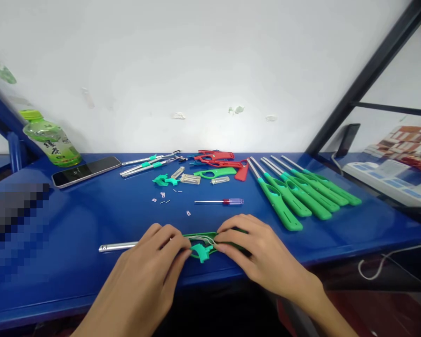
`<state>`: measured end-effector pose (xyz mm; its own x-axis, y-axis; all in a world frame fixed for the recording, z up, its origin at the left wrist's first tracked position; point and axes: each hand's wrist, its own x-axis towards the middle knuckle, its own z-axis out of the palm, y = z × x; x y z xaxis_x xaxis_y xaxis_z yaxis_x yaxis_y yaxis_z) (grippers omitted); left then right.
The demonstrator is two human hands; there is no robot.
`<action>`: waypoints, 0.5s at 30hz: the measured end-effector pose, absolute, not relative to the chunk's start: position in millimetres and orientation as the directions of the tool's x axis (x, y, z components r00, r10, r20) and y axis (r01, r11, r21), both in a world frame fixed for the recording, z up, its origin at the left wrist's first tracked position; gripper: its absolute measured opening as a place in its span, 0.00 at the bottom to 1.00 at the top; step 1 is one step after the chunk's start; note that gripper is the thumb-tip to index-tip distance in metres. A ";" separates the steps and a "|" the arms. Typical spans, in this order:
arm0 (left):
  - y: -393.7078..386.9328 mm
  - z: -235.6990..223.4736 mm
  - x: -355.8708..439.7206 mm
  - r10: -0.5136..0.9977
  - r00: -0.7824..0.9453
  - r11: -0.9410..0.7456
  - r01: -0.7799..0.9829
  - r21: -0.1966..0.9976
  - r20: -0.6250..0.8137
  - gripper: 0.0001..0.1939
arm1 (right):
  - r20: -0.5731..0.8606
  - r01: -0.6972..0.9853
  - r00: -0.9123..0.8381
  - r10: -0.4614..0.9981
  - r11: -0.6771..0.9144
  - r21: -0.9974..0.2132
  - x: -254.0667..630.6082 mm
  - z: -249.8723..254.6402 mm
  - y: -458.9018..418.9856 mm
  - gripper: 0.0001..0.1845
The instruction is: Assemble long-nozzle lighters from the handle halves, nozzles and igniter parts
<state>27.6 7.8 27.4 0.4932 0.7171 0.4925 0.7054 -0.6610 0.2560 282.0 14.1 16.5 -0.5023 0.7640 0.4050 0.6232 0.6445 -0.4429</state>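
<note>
An opened long-necked lighter lies near the table's front edge, its silver barrel (118,246) pointing left. My left hand (152,264) is closed over the barrel's inner end and the lighter body, its fingertips at the teal trigger (202,252). My right hand (257,245) pinches the body's right part, where thin pale wires (206,239) run to the fingertips. Between the hands shows the green casing half (196,235). My fingers hide the ends of the casing and the wires.
Several green lighters (284,201) lie at right. Behind are a screwdriver (219,202), red casings (215,161), clear fuel tanks (190,179), teal triggers (165,180), barrels (143,166) and tiny pieces (162,194). A phone (87,172) and a bottle (52,140) occupy the back left.
</note>
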 end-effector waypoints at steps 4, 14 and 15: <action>1.8 13.7 33.6 0.671 0.547 -0.728 0.614 0.304 0.501 0.11 | 0.424 0.630 -0.499 0.755 0.653 -0.421 281.2 15.4 13.4 0.07; -7.2 6.3 37.1 0.626 0.538 -0.765 0.565 0.309 0.565 0.12 | 0.521 0.643 -0.514 0.682 0.708 -0.293 276.4 14.1 13.6 0.08; -7.2 6.4 37.2 0.628 0.533 -0.764 0.563 0.316 0.567 0.12 | 0.531 0.641 -0.512 0.675 0.712 -0.288 276.2 14.1 13.4 0.08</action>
<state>37.2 -7.2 6.4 0.5328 0.6279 0.5673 0.5629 -0.7635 0.3165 276.2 13.4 14.1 -0.5121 0.6754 0.5307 0.6405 0.7119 -0.2879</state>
